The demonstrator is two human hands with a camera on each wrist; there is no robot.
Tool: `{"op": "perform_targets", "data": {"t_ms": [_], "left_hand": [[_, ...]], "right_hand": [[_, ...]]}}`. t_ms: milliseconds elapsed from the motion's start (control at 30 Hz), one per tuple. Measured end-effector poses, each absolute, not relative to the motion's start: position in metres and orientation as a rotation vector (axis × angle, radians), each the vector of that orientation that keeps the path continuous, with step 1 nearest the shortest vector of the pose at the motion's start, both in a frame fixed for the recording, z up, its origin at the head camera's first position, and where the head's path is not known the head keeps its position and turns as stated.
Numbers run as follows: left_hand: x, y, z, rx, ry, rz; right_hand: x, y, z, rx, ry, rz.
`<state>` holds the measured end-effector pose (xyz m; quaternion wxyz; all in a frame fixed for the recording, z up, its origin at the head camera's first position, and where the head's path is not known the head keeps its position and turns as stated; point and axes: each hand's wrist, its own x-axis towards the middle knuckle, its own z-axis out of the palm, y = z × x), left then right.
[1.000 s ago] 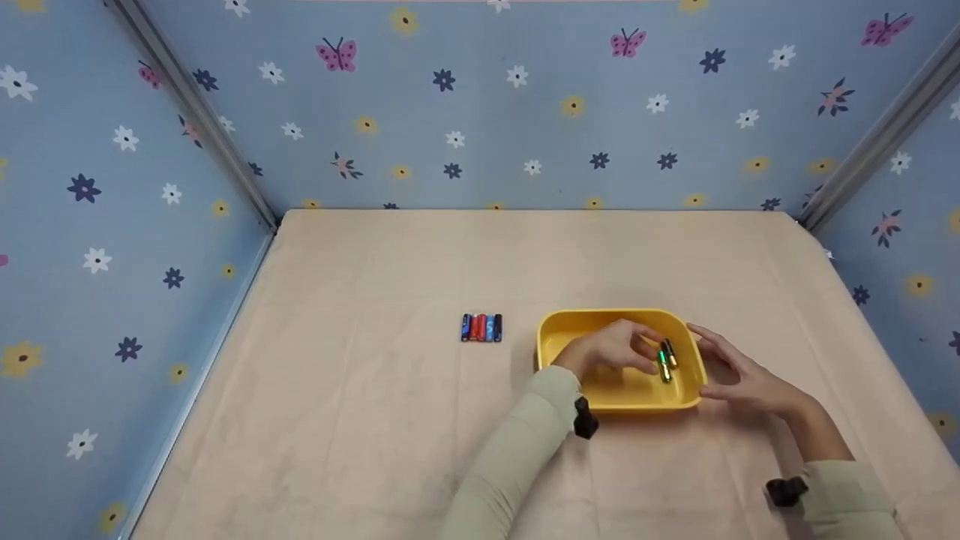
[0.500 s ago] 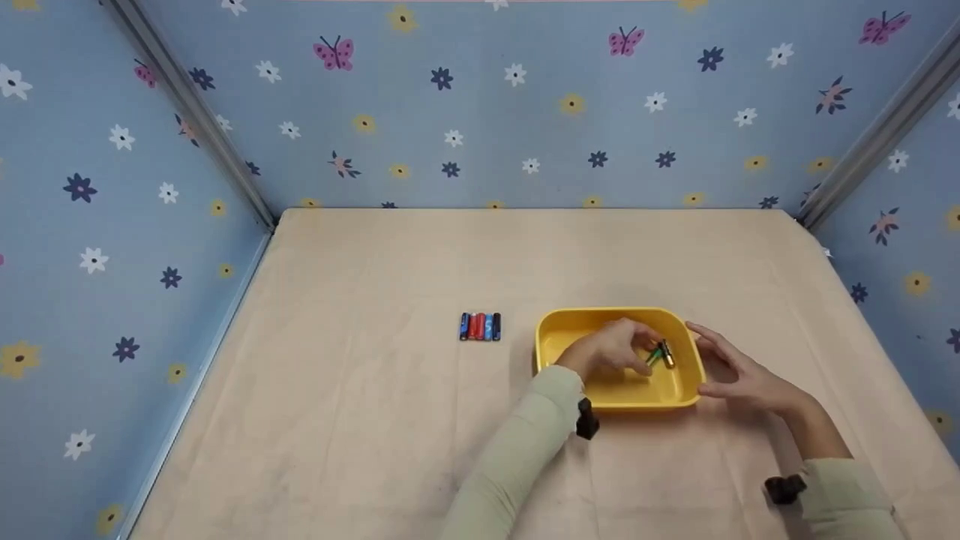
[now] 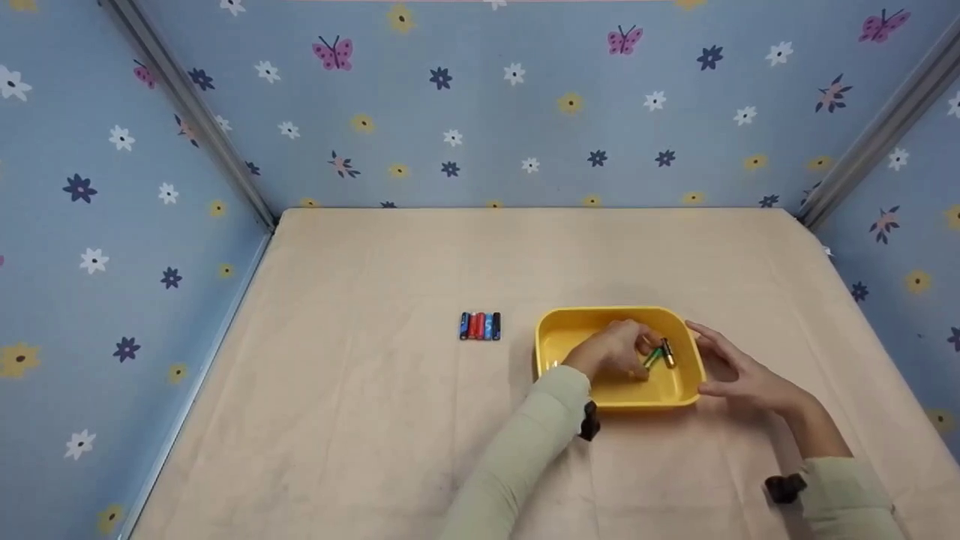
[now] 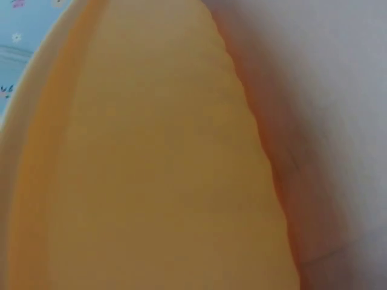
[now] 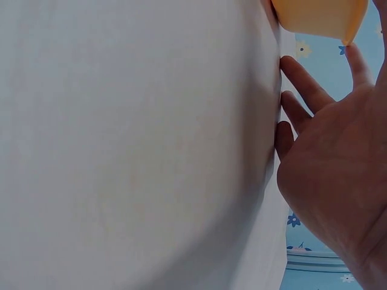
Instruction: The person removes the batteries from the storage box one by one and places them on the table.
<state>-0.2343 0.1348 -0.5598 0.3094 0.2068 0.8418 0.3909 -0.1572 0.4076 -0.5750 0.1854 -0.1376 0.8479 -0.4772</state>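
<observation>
My left hand (image 3: 619, 349) reaches down into the yellow plastic tray (image 3: 555, 321). Its thumb and fingers pinch a green battery (image 3: 654, 355), which slants between them. Right beside that lies a black and gold battery (image 3: 668, 354) on the tray floor. My right hand (image 3: 754, 382) is at the tray's right end, thumb and fingers spread and fairly straight, fingertips right at the rim. The right wrist view shows the same hand (image 5: 338, 157) with its fingers extended toward the yellow tray (image 5: 320, 15). Only the tray's yellow wall (image 4: 163, 151) fills the left wrist view, blurred.
Left of the tray, several batteries (image 3: 480, 326) in blue, red and black lie side by side in a row on the beige cloth (image 3: 360, 360). Flower-patterned blue panels (image 3: 487, 105) enclose the table at the back and sides.
The green battery has turned from lying nearly parallel to the black and gold one to a slant, and shifted left toward my left hand's fingers. My right hand has stayed at the tray.
</observation>
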Motion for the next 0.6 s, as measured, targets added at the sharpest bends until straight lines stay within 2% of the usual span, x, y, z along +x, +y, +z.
{"op": "perform_targets", "data": {"t_ms": [600], "left_hand": [[-0.238,0.1298,-0.562,0.592,2.195,1.111]], "right_hand": [[-0.1575,0.4109,-0.5768,-0.413,2.381,-1.332]]}}
